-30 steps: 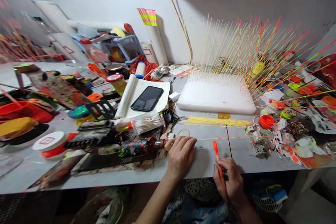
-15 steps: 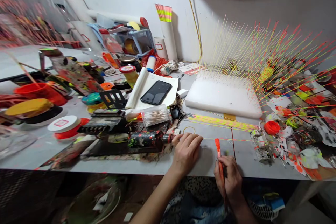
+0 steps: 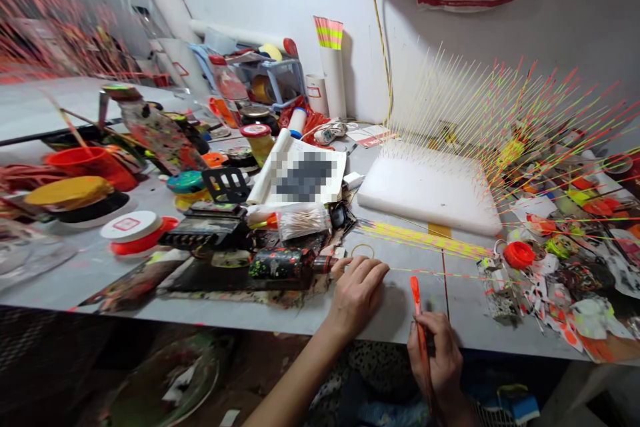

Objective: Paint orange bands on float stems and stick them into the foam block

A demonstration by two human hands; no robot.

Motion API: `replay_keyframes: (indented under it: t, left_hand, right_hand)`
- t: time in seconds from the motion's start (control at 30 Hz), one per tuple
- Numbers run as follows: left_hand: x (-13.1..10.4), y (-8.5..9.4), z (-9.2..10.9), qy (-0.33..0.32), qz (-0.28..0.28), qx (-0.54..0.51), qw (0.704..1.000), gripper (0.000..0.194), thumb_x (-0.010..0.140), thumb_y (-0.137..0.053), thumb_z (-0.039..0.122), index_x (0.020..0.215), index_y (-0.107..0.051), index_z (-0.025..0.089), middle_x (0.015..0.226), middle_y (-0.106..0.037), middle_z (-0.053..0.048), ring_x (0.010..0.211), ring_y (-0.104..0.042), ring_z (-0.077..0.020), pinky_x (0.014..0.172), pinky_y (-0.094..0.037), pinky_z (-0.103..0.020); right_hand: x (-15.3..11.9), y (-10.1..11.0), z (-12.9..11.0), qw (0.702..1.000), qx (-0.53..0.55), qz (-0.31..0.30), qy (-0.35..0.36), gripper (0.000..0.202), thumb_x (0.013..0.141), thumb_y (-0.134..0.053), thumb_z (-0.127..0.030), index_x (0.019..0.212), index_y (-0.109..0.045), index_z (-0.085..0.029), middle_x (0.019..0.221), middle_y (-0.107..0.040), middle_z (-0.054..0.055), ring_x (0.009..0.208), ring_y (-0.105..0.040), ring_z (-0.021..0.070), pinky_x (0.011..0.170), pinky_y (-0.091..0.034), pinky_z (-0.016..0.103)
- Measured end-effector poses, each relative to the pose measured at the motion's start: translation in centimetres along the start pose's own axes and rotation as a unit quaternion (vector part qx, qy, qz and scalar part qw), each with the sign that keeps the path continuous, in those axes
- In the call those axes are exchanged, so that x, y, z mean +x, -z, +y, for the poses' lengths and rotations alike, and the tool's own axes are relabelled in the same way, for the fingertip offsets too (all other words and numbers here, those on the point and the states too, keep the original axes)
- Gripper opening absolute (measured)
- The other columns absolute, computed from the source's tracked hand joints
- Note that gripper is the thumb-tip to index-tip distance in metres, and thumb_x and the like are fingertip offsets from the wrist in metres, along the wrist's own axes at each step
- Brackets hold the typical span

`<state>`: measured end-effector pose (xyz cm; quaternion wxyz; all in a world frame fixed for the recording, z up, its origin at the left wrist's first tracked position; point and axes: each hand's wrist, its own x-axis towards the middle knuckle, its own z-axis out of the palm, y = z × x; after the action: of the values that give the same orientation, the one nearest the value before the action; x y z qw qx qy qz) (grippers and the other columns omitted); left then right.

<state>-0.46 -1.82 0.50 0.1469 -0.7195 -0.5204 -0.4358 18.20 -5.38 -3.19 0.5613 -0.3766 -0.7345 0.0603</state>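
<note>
My left hand (image 3: 357,290) is closed at the end of a small motor-like tool (image 3: 283,265) spotted with paint. From its fingers a thin striped rod (image 3: 440,273) runs right, across the table. My right hand (image 3: 436,350) grips an orange-stained brush (image 3: 423,340) upright, its bright orange tip a little below the rod and apart from it. Behind the rod lies a bundle of yellow and pink rods (image 3: 425,238). A white foam block (image 3: 430,187) holds many thin coloured rods standing up.
Paint-stained scraps and an orange cap (image 3: 519,254) crowd the right side. Cotton swabs (image 3: 303,221), a red-rimmed jar (image 3: 257,140), an orange cup (image 3: 93,163) and a white-lidded tub (image 3: 133,230) stand left. The table's front edge runs near my wrists.
The view has shifted slightly. The brush tip has moved down, away from the rod. My left hand keeps its place at the tool's end.
</note>
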Motion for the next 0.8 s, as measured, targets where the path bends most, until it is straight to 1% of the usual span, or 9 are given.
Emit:
replay_keyframes:
  t: [0.2, 0.33, 0.63, 0.8]
  left_hand:
    - [-0.1, 0.0, 0.0, 0.006, 0.006, -0.001, 1.0, 0.015, 0.095, -0.05, 0.013, 0.096, -0.063, 0.023, 0.087, -0.073, 0.002, 0.081, -0.064, -0.0138, 0.088, -0.032, -0.036]
    - [-0.1, -0.1, 0.1, 0.006, 0.014, -0.001, 1.0, 0.017, 0.097, -0.048, 0.013, 0.095, -0.062, 0.022, 0.085, -0.073, 0.002, 0.08, -0.064, -0.0139, 0.087, -0.032, -0.036]
    - [-0.3, -0.3, 0.1, 0.008, 0.023, -0.017, 1.0, 0.021, 0.097, -0.044, 0.009, 0.095, -0.062, 0.021, 0.085, -0.072, 0.001, 0.08, -0.061, -0.0133, 0.087, -0.032, -0.034]
    - [-0.3, -0.4, 0.1, 0.01, 0.025, -0.024, 0.999, 0.02, 0.097, -0.045, 0.011, 0.094, -0.062, 0.021, 0.085, -0.072, 0.001, 0.08, -0.06, -0.0134, 0.086, -0.032, -0.034]
  right_hand:
    - [0.4, -0.8, -0.9, 1.0, 0.019, -0.018, 0.013, 0.02, 0.095, -0.053, -0.011, 0.111, -0.06, -0.021, 0.09, -0.069, 0.005, 0.08, -0.069, 0.0163, 0.072, -0.06, 0.029]
    - [1.0, -1.6, -1.3, 0.999, 0.023, -0.016, 0.019, 0.02, 0.096, -0.052, -0.01, 0.111, -0.06, -0.021, 0.09, -0.069, 0.005, 0.082, -0.069, 0.0165, 0.072, -0.06, 0.029]
    - [1.3, -2.3, -1.0, 0.999, -0.024, -0.007, 0.038, 0.012, 0.099, -0.053, -0.015, 0.106, -0.061, -0.019, 0.088, -0.069, 0.004, 0.08, -0.068, 0.0126, 0.074, -0.057, 0.022]
    - [1.1, -2.2, -0.8, 0.999, -0.034, -0.003, 0.035, 0.011, 0.099, -0.053, -0.017, 0.106, -0.062, -0.018, 0.088, -0.069, 0.004, 0.08, -0.068, 0.0132, 0.074, -0.057, 0.022]
